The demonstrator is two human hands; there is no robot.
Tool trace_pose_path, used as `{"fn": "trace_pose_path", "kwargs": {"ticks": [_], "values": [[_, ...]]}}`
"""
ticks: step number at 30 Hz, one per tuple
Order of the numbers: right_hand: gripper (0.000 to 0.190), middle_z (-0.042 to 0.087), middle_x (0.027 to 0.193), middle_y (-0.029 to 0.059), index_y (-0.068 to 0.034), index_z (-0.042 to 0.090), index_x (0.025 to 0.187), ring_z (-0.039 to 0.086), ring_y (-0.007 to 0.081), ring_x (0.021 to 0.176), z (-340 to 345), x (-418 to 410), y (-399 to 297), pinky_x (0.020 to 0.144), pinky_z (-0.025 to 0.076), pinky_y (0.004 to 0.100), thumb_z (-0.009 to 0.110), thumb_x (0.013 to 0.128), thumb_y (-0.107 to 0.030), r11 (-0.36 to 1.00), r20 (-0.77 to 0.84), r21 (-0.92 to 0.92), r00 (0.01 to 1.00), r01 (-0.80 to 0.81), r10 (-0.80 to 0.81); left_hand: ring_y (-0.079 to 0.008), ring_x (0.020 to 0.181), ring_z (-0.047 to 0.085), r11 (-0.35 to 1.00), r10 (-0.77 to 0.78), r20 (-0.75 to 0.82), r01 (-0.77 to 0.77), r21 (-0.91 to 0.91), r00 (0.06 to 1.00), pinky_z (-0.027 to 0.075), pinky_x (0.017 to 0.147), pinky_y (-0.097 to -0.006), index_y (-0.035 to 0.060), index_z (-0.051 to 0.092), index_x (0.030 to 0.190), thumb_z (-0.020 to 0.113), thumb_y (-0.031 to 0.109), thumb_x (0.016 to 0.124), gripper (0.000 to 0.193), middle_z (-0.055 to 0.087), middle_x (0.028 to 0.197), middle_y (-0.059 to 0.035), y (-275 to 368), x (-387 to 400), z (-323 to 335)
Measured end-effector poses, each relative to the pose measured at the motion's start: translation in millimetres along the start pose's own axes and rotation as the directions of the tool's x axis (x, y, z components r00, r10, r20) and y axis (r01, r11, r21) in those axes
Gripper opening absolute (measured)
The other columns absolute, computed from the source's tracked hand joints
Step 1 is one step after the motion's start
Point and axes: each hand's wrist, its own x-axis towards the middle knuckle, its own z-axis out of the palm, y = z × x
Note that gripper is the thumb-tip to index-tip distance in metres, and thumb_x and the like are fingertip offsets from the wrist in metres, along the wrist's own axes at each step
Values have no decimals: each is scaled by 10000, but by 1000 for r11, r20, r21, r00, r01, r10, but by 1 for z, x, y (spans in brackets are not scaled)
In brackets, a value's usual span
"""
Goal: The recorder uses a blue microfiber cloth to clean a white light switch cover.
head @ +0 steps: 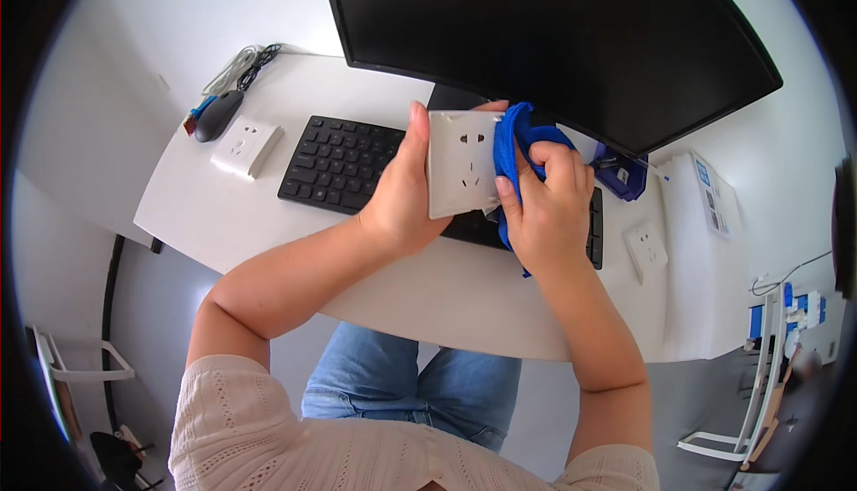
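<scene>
My left hand [402,190] grips a white wall socket panel [462,163] by its left side, with the slotted face turned up towards me. A bunched blue cloth [512,149] is in my right hand [552,203], pressed along the panel's right edge, where it covers part of that side. My right thumb rests close to the panel's lower right. Both hands are above a black keyboard [335,163], which they partly hide. A small clear piece, perhaps plastic film, shows under the panel's lower right corner; it is too small to name surely.
A second socket [244,146], a black mouse [219,116] and coiled cables [231,72] lie at the left. A monitor [556,29] stands behind the keyboard. At the right are a dark blue container [619,173], another socket [646,250] and a white box [703,277].
</scene>
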Motion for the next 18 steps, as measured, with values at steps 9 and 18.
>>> {"fn": "trace_pose_path", "kwargs": {"ticks": [9, 18], "values": [[359, 483, 935, 20, -195, 734, 1050, 462, 192, 875, -8, 1, 1, 788, 341, 354, 588, 835, -443, 982, 28, 153, 993, 106, -112, -305, 1137, 572, 969, 98, 65, -110, 221, 993, 459, 975, -414, 52, 420, 1369, 145, 732, 869, 887, 587, 1214, -194, 34, 12, -17], [315, 516, 1064, -27, -272, 733, 1038, 464, 176, 986, -4, -5, -14, 861, 349, 347, 599, 821, -457, 969, 47, 108, 973, 222, -228, -286, 1095, 597, 939, -136, 51, 112, 325, 989, 483, 954, -353, 5, 545, 1254, 214, 670, 908, 820, 610, 1172, -187, 26, 12, -17]]}}
